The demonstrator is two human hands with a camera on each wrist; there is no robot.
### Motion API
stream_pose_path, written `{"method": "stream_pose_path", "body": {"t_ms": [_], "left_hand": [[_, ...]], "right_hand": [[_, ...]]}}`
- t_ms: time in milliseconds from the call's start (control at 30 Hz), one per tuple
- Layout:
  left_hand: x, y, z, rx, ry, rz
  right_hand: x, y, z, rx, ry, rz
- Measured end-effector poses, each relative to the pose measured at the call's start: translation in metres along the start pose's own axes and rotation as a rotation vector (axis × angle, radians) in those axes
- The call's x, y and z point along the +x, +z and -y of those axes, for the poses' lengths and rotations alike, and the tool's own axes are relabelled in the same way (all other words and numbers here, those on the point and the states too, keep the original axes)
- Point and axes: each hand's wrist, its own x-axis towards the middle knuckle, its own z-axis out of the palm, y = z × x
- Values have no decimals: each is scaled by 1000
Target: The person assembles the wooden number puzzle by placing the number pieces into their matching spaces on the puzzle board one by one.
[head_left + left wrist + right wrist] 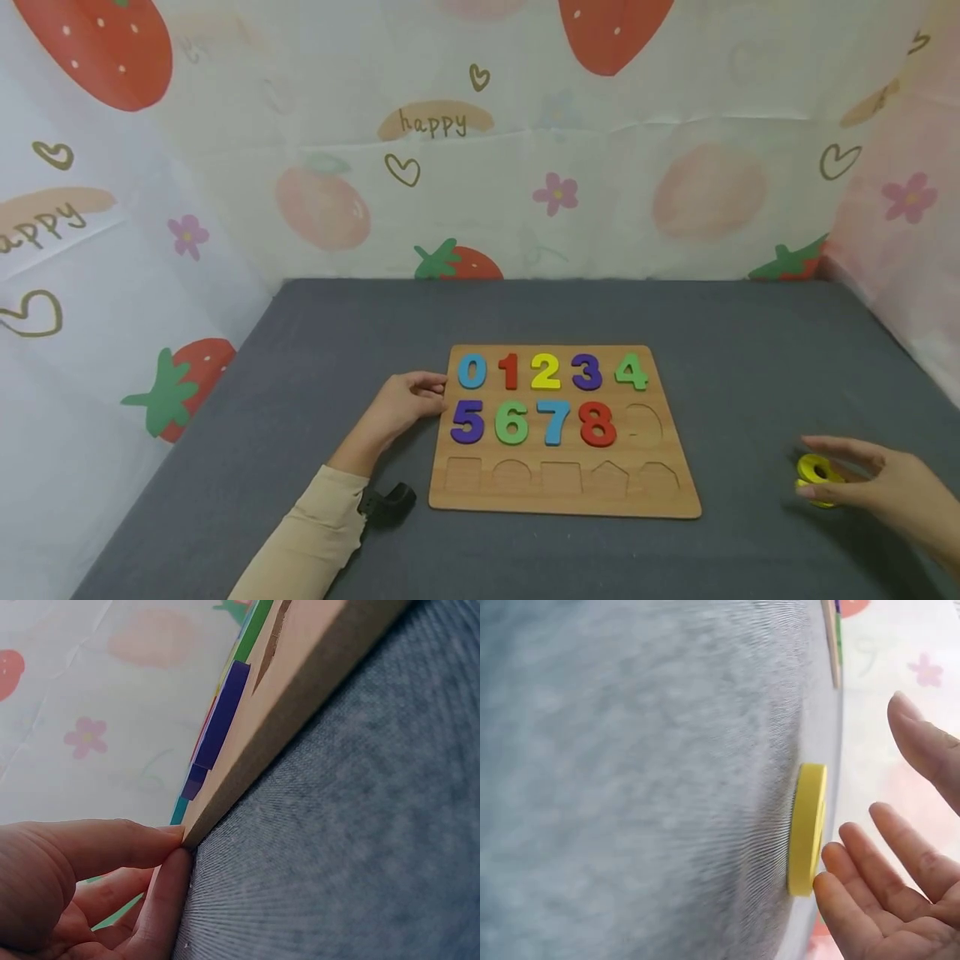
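Note:
A wooden number board (562,503) lies on the dark table, its two upper rows holding coloured numerals 0 to 8. At its left edge is my left hand (401,407). Seen from the left wrist, that hand's thumb and a finger pinch the board's corner (196,831). Far to the right, a yellow numeral nine (805,465) rests on the cloth, seen edge-on in the right wrist view. My right hand (896,486) reaches around it with thumb and fingers spread; from the wrist, one fingertip (826,886) is close beside or touching the numeral.
The recess (643,425) right of the red eight (597,425) holds no piece. Several shape outlines (561,477) run along the board's bottom row. Dark grey cloth (360,329) covers the table, with fruit-printed curtains (480,200) hanging at the back and sides.

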Motion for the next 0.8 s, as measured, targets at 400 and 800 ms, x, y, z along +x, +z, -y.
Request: {"method": "stream_pose_path", "body": {"t_ms": [400, 800], "left_hand": [[-1, 0, 0, -6, 0, -4], [-1, -1, -2, -2, 10, 4]], "right_hand": [[7, 8, -19, -16, 8, -80], [2, 4, 0, -148, -50, -40]]}}
